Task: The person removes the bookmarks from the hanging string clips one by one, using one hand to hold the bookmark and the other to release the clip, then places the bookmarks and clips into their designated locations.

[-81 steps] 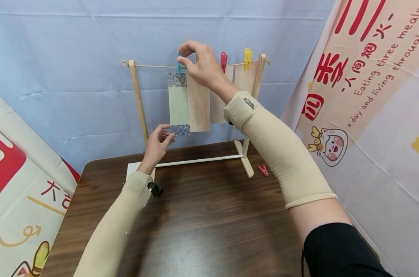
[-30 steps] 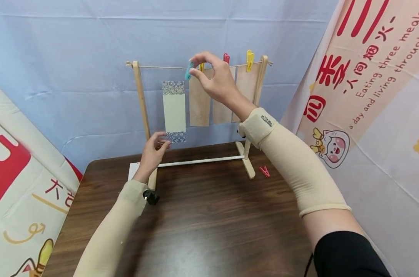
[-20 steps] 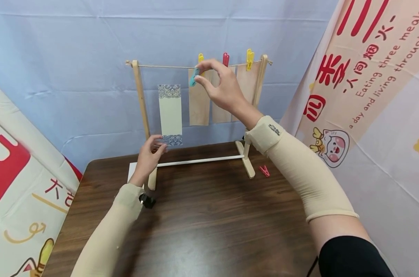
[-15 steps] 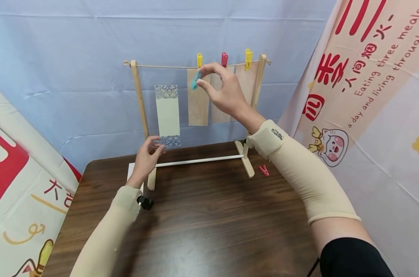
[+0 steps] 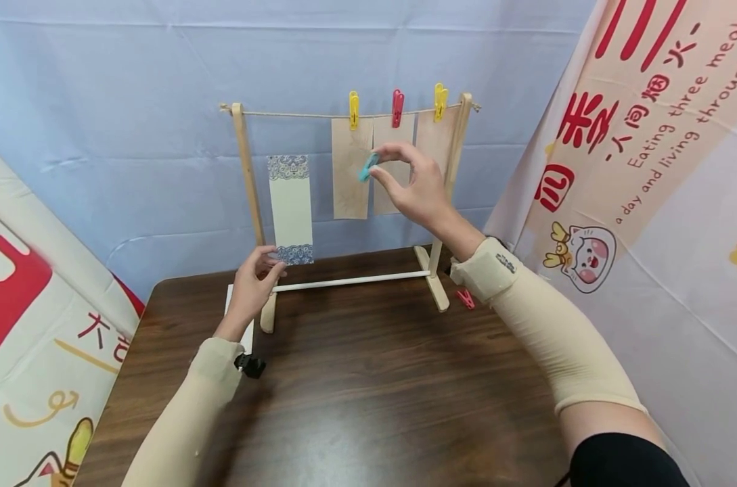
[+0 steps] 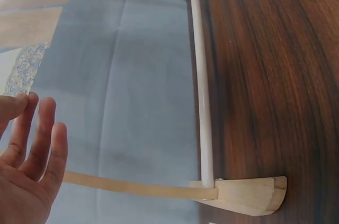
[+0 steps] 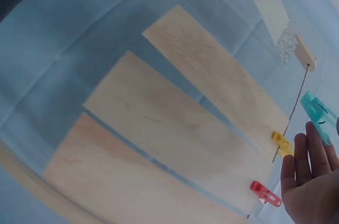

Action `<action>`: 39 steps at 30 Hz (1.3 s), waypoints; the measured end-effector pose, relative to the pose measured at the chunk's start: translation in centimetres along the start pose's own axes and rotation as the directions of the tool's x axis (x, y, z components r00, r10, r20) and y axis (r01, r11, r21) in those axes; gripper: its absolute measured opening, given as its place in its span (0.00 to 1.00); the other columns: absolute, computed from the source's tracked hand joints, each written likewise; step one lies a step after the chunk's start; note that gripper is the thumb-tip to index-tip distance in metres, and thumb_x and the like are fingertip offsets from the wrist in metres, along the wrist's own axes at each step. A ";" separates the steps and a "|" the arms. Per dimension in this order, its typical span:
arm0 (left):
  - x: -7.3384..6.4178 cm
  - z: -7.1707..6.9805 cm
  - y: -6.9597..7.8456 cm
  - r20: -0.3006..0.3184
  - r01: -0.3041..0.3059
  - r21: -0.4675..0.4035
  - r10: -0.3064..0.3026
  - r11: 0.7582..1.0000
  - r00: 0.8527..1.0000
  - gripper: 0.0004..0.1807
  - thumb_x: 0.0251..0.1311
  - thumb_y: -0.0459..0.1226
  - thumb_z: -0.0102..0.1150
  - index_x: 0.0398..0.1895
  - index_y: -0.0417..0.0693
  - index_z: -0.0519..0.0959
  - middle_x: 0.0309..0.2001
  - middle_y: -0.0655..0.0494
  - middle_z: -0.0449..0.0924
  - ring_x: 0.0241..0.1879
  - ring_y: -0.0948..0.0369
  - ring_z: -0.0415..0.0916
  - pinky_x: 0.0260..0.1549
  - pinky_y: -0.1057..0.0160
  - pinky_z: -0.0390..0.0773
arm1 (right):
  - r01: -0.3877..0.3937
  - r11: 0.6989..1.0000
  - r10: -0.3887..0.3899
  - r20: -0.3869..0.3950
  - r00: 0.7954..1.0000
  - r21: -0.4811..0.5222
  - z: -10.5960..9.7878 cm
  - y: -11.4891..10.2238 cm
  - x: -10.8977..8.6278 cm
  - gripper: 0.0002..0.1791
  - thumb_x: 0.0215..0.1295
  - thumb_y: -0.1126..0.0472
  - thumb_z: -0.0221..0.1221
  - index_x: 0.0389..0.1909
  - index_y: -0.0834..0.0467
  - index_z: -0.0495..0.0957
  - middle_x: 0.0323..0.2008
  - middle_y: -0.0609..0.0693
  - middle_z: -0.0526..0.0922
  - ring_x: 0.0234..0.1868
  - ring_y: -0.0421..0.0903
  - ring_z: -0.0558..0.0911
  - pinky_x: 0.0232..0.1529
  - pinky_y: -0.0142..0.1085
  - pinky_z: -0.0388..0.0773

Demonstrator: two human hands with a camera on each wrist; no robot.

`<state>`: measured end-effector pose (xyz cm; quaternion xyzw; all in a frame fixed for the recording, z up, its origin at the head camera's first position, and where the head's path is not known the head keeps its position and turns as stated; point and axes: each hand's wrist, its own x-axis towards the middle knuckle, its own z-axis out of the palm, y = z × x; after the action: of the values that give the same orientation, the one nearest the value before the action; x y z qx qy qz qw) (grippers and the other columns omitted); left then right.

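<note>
In the head view my left hand (image 5: 254,283) pinches the lower left corner of a pale paper strip (image 5: 291,211) with blue patterned bands at both ends. The strip stands upright, apart from the rope (image 5: 295,115) above. My right hand (image 5: 421,184) pinches a teal clothespin (image 5: 369,166) between thumb and fingertips, in front of the hanging sheets. The right wrist view shows the same clothespin (image 7: 318,115) at the fingertips. In the left wrist view, thumb and forefinger meet at the strip's patterned corner (image 6: 25,70).
A wooden rack (image 5: 246,176) holds the rope. Yellow clothespins (image 5: 353,109) and a red clothespin (image 5: 397,108) fasten plain tan sheets (image 5: 350,176) on its right part. A loose red clothespin (image 5: 465,299) and a white sheet (image 5: 247,338) lie on the dark table (image 5: 368,379).
The teal clothespin came off the rope and the strip in my right hand, which moved down and right. My left hand drew the strip down and left, away from the rope.
</note>
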<state>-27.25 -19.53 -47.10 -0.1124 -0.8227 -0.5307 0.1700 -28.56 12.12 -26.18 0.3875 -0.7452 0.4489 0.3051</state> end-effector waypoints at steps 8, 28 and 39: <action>-1.1 -0.6 -0.1 -0.007 0.001 0.026 0.000 1.000 1.000 0.22 0.70 0.44 0.59 0.65 0.53 0.72 0.45 0.48 0.83 0.38 0.63 0.83 0.36 0.65 0.78 | -0.019 1.000 0.019 -0.033 0.999 0.010 -0.7 1.5 -2.2 0.14 0.63 0.73 0.65 0.48 0.73 0.77 0.40 0.65 0.85 0.45 0.60 0.83 0.60 0.45 0.73; -4.5 -3.6 -1.3 -0.053 0.010 0.071 -0.007 0.997 0.999 0.21 0.70 0.42 0.59 0.64 0.50 0.73 0.41 0.50 0.83 0.41 0.49 0.83 0.40 0.68 0.76 | -0.122 0.992 0.122 -0.018 0.992 -0.042 -2.2 4.1 -6.7 0.16 0.63 0.73 0.65 0.51 0.72 0.77 0.41 0.66 0.83 0.44 0.64 0.81 0.52 0.52 0.75; -6.3 -4.8 -2.5 -0.089 0.034 0.122 -0.023 0.992 0.996 0.20 0.70 0.39 0.59 0.63 0.49 0.73 0.41 0.48 0.84 0.37 0.63 0.83 0.36 0.74 0.75 | -0.166 0.982 0.165 -0.022 0.986 -0.092 -2.6 9.2 -10.6 0.17 0.63 0.66 0.69 0.52 0.62 0.80 0.41 0.55 0.86 0.45 0.56 0.83 0.49 0.45 0.72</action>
<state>-21.63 -25.00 -49.84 -0.0664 -0.8473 -0.4855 0.2047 -30.70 20.45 -37.62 0.3062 -0.7930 0.4399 0.2897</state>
